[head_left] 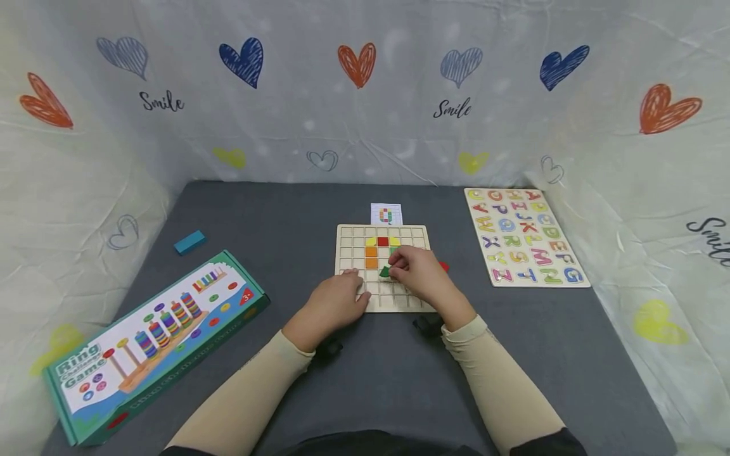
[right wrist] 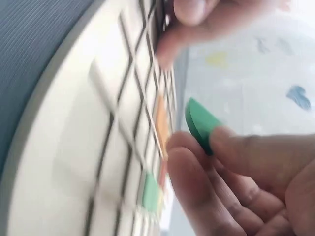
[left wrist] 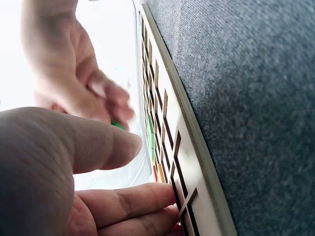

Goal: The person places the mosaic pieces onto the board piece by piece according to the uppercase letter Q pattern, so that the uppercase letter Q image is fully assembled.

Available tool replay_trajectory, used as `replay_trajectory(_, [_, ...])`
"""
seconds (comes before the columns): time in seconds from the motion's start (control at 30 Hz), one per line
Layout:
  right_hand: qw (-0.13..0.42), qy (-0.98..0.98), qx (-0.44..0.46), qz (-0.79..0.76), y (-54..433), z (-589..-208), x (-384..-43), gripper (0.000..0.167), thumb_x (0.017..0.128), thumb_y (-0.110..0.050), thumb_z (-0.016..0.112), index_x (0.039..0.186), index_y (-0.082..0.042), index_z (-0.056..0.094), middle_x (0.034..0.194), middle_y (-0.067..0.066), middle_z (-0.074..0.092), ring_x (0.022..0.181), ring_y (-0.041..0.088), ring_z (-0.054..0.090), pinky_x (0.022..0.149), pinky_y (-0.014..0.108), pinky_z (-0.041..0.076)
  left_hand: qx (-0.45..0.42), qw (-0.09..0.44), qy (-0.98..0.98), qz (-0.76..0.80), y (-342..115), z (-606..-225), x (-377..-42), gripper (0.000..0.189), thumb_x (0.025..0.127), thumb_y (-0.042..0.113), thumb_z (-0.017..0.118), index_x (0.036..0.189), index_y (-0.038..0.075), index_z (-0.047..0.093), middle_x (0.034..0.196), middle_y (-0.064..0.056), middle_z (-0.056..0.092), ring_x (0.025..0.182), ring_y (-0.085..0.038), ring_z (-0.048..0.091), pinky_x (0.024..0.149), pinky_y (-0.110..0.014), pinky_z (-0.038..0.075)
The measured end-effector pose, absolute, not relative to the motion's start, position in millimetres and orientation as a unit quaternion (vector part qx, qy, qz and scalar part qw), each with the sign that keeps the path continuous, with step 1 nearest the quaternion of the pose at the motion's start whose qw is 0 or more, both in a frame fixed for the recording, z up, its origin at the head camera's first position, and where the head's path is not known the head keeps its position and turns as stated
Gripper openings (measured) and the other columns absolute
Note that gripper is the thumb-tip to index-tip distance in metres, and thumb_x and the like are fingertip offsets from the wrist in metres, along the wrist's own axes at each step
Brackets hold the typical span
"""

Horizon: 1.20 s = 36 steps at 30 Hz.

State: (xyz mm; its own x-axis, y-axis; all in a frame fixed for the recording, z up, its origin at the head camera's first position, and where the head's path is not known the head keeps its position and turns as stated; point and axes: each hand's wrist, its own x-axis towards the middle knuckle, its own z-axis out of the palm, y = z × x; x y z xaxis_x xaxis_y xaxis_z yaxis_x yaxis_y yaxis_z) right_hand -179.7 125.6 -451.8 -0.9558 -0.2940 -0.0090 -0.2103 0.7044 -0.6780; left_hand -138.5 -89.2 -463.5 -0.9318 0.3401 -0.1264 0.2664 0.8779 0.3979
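Observation:
My right hand point(head_left: 422, 272) pinches a small green tile point(head_left: 384, 272) between thumb and fingers, above the wooden grid board point(head_left: 393, 306). In the right wrist view the held tile point(right wrist: 199, 125) shows a curved side and a pointed end. My left hand point(head_left: 333, 301) rests its fingers on the board's left side, thumb held apart. On the grid lie a red tile point(head_left: 383, 241) between yellow ones, orange tiles point(head_left: 371, 258) down the left, and a green tile point(right wrist: 150, 191) partly behind my right hand in the head view. A pattern card point(head_left: 386, 214) lies behind the board.
Something red point(head_left: 444, 266) shows beside my right hand. At the right lies an alphabet board point(head_left: 530, 237). A Ring Game box point(head_left: 160, 342) lies at the left, a blue block point(head_left: 189, 242) behind it. Printed curtains surround the dark table point(head_left: 274, 215).

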Motion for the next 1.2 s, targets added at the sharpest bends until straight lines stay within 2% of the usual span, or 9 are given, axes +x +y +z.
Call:
replay_trajectory(0.2, [0.052, 0.923, -0.091, -0.37, 94, -464, -187, 0.009, 0.1, -0.014, 0.08, 0.103, -0.009, 0.073, 0.091, 0.006, 0.076, 0.082, 0.019, 0.068, 0.076, 0.035, 0.057, 0.163, 0.093, 0.963, 0.192, -91, -465, -139, 0.039, 0.108, 0.033, 0.065, 0.13, 0.003, 0.076, 0.155, -0.018, 0.063, 0.147, -0.033, 0.06, 0.116, -0.052, 0.053])
replay_trajectory(0.57, [0.076, 0.936, -0.081, -0.333, 88, -469, -184, 0.011, 0.101, -0.021, 0.079, 0.1, -0.01, 0.078, 0.088, 0.004, 0.075, 0.079, 0.018, 0.066, 0.073, 0.034, 0.056, 0.165, 0.095, 0.964, 0.186, -90, -462, -138, 0.042, 0.108, 0.034, 0.065, 0.135, 0.002, 0.074, 0.156, -0.017, 0.063, 0.149, -0.032, 0.058, 0.118, -0.052, 0.052])
replay_trajectory(0.83, [0.088, 0.94, -0.139, -0.299, 88, -468, -183, 0.009, 0.102, -0.009, 0.072, 0.105, -0.008, 0.08, 0.094, 0.006, 0.075, 0.083, 0.02, 0.064, 0.081, 0.038, 0.058, 0.164, 0.093, 0.964, 0.185, -91, -463, -138, 0.036, 0.108, 0.032, 0.065, 0.125, 0.003, 0.077, 0.155, -0.018, 0.064, 0.148, -0.033, 0.06, 0.116, -0.052, 0.053])
replay_trajectory(0.93, [0.084, 0.941, -0.163, -0.284, 88, -469, -183, 0.01, 0.102, -0.006, 0.072, 0.108, -0.008, 0.08, 0.093, 0.006, 0.074, 0.083, 0.021, 0.062, 0.081, 0.038, 0.056, 0.165, 0.093, 0.964, 0.185, -91, -464, -138, 0.035, 0.108, 0.032, 0.065, 0.123, 0.004, 0.078, 0.155, -0.019, 0.064, 0.147, -0.033, 0.06, 0.115, -0.052, 0.054])
replay_trajectory(1.2, [0.075, 0.944, -0.192, -0.259, 89, -472, -184, 0.016, 0.101, -0.008, 0.075, 0.116, -0.008, 0.081, 0.088, 0.004, 0.068, 0.081, 0.019, 0.059, 0.075, 0.034, 0.051, 0.165, 0.095, 0.964, 0.187, -91, -465, -139, 0.041, 0.109, 0.034, 0.064, 0.133, 0.003, 0.075, 0.157, -0.018, 0.062, 0.148, -0.034, 0.059, 0.116, -0.053, 0.053])
